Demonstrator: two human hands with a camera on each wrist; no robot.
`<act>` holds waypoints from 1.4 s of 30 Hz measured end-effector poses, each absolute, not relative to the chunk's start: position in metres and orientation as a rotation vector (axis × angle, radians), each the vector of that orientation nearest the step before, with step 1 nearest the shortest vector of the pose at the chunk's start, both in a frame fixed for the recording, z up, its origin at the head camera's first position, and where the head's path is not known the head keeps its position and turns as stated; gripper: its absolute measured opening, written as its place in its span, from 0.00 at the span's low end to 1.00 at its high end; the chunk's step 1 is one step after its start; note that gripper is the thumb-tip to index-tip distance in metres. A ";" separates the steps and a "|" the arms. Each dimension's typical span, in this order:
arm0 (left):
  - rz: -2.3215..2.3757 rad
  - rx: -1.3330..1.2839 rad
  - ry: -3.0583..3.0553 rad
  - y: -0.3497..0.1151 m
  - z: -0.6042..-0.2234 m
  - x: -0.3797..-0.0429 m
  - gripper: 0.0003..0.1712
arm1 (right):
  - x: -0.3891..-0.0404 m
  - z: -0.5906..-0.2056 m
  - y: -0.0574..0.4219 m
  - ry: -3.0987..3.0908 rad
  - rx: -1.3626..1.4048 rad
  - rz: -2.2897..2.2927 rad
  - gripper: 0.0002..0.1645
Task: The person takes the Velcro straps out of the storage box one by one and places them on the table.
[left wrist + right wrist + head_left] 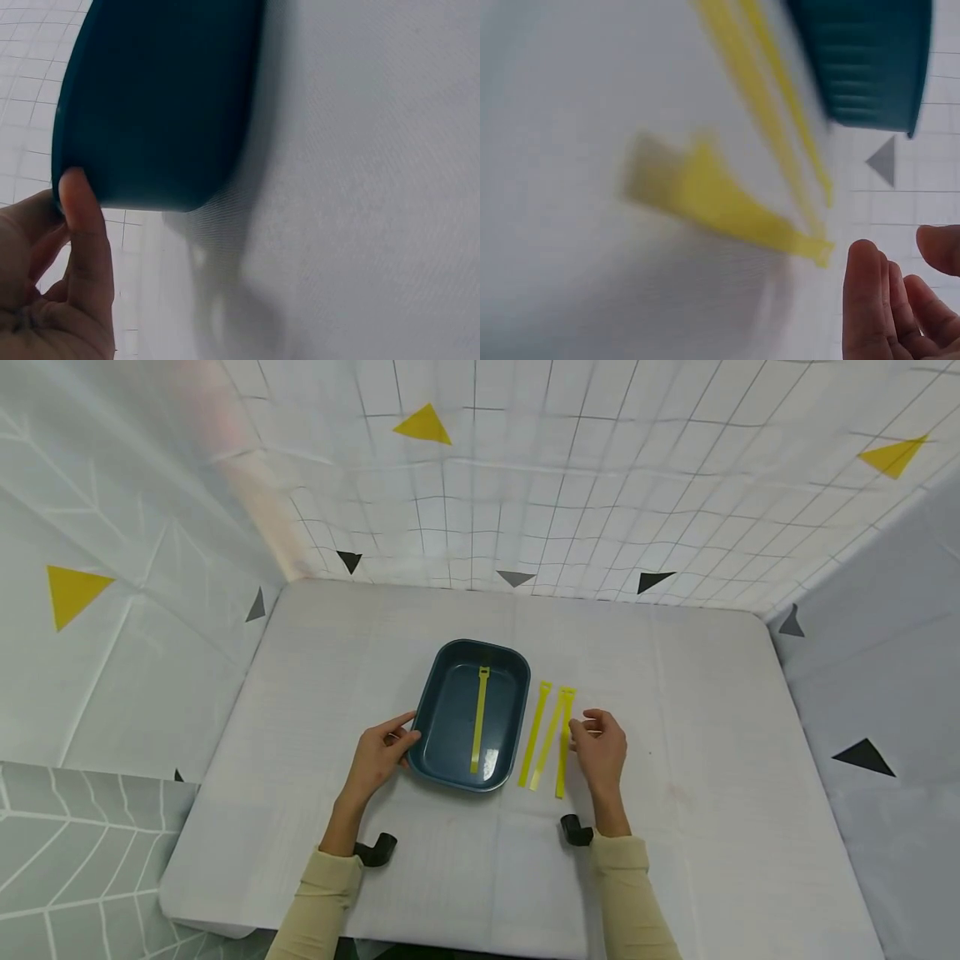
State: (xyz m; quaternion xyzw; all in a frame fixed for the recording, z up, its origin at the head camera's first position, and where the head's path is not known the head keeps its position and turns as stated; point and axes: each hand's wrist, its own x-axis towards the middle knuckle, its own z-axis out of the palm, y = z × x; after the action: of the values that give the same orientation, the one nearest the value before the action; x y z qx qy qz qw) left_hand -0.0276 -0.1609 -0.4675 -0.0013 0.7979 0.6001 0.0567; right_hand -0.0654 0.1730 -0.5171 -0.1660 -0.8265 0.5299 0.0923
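Note:
A dark teal tray [450, 718] lies on the table with one yellow slotted strap [480, 718] lengthwise inside it. At the tray's left near side, my left hand [375, 756] holds the rim; the left wrist view has the thumb [82, 202] on the outer wall. Three more yellow straps lie right of the tray: a left strap [534, 735], a slanting middle strap [547, 747] and a right strap [564, 752]. My right hand [602, 756] is beside the right strap. In the right wrist view, thumb and fingers [864, 292] are apart, nothing between them; the nearest strap [742, 221] looks twisted and blurred.
The white-covered table [697, 710] extends well to both sides of the tray. Black curved pieces, a left one [377, 850] and a right one [575, 831], sit by the wrists. Behind the table hangs a white gridded sheet [510, 485].

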 end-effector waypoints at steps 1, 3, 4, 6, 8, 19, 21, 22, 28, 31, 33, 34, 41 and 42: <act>1.820 -0.005 2.422 -0.161 -0.468 -0.028 0.23 | -0.066 -0.514 0.172 -2.418 -0.479 1.610 0.19; 1.816 -0.008 2.427 -0.161 -0.468 -0.028 0.23 | -0.068 -0.507 0.170 -2.361 -0.444 1.664 0.19; 1.813 -0.008 2.429 -0.161 -0.468 -0.028 0.23 | -0.069 -0.504 0.170 -2.342 -0.428 1.684 0.19; 1.807 -0.009 2.434 -0.162 -0.469 -0.028 0.23 | -0.069 -0.497 0.168 -2.321 -0.405 1.714 0.18; 1.804 -0.010 2.432 -0.162 -0.469 -0.028 0.24 | -0.069 -0.491 0.166 -2.306 -0.387 1.746 0.18; 1.829 -0.013 2.399 -0.162 -0.471 -0.028 0.24 | -0.060 -0.440 0.149 -2.254 -0.278 1.909 0.20; 1.836 -0.010 2.394 -0.162 -0.471 -0.028 0.24 | -0.061 -0.439 0.148 -2.249 -0.263 1.928 0.21; 1.837 -0.010 2.393 -0.162 -0.471 -0.028 0.24 | -0.062 -0.440 0.147 -2.246 -0.253 1.939 0.21; 1.840 -0.016 2.386 -0.163 -0.473 -0.028 0.24 | -0.073 -0.460 0.146 -2.203 -0.198 1.995 0.21; 1.840 -0.008 2.393 -0.163 -0.474 -0.029 0.24 | -0.078 -0.469 0.144 -2.189 -0.182 1.997 0.21; 1.840 -0.002 2.395 -0.163 -0.474 -0.029 0.24 | -0.080 -0.469 0.141 -2.193 -0.173 1.982 0.21; 1.840 -0.002 2.394 -0.163 -0.474 -0.029 0.24 | -0.080 -0.469 0.139 -2.193 -0.170 1.978 0.21; 1.846 -0.005 2.380 -0.164 -0.473 -0.030 0.24 | -0.084 -0.464 0.129 -2.210 -0.173 2.003 0.20; 1.846 -0.005 2.380 -0.164 -0.473 -0.030 0.24 | -0.084 -0.462 0.127 -2.213 -0.173 2.017 0.20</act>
State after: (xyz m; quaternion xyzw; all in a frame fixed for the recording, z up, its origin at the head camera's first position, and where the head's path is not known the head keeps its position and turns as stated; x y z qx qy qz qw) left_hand -0.0296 -0.1641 -0.4734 -0.0018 0.7886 0.6115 0.0647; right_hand -0.0837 0.1272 -0.4616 -0.0574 -0.7360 0.6708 0.0708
